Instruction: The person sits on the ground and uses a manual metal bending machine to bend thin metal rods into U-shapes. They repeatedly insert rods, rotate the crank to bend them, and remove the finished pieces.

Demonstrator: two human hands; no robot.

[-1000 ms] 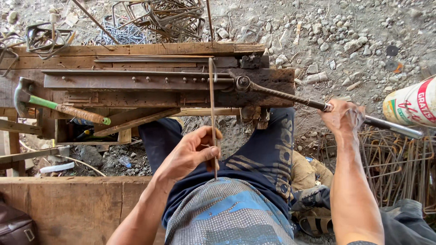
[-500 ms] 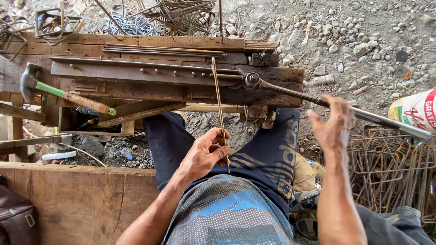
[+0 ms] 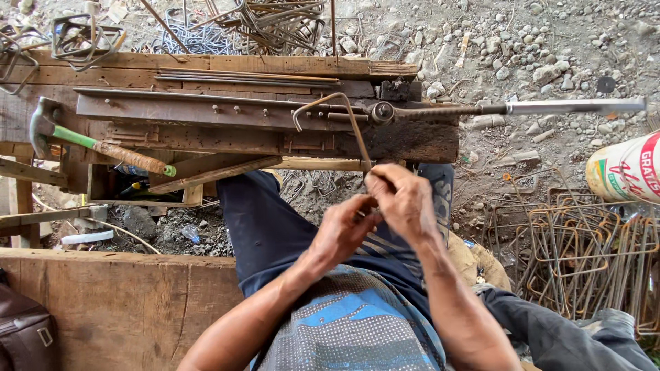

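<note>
Both sets of fingertips are pinched on the near end of a bent steel rod [image 3: 354, 130], left hand [image 3: 344, 230] beside right hand [image 3: 405, 203]. Its hooked far end is lying on the bending jig [image 3: 206, 113]. Mid-bend repositioning is judged; re-seating against pins needed.

One hammer [image 3: 96, 145], one lever bar [image 3: 509, 108], one bucket [image 3: 629, 175], two hands [image 3: 375, 216].

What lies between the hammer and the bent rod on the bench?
In the head view, a steel plate studded with pegs spans the bench between hammer and bent rod.
</note>
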